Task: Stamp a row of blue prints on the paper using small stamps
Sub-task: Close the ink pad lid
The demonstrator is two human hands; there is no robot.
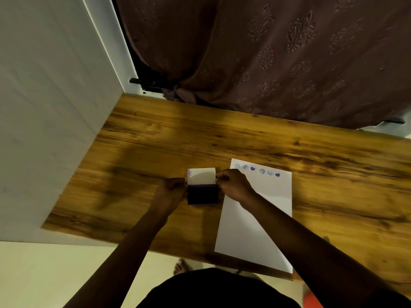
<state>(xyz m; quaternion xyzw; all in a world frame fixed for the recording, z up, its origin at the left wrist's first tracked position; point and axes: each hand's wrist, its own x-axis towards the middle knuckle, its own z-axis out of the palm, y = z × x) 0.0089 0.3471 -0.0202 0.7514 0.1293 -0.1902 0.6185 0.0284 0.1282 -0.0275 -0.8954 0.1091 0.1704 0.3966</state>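
Note:
A white sheet of paper (255, 227) lies on the wooden table (155, 141), with a row of several small blue prints (258, 170) along its far edge. Left of the paper sits an ink pad (202, 194) with a dark blue inking surface and a white lid (202, 176) standing open behind it. My left hand (172, 190) grips the pad's left side. My right hand (233, 185) pinches the lid's right edge. I see no small stamp in either hand or on the table.
A white wall panel (55, 107) borders the table on the left. A brown patterned curtain (278, 52) hangs behind the far edge. My bare foot (181, 266) shows on the pale floor below the near edge.

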